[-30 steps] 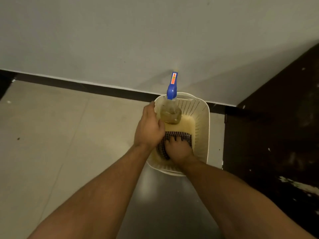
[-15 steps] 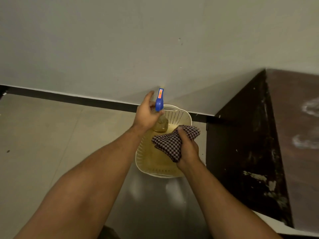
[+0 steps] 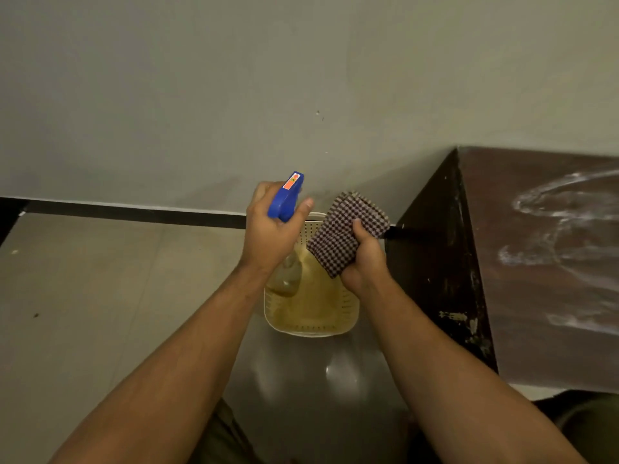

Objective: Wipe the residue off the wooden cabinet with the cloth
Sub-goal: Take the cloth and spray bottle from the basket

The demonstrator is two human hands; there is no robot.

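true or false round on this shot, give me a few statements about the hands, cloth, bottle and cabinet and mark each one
1. The left hand holds the spray bottle. True.
2. The cloth lies in the basket. False: the right hand grips it above the basket.
3. White residue shows on top of the cabinet. True.
4. The basket stands on the cabinet. False: it stands on the floor beside the cabinet.
5. The cloth is pressed on the residue. False: it is held in the air, left of the cabinet.
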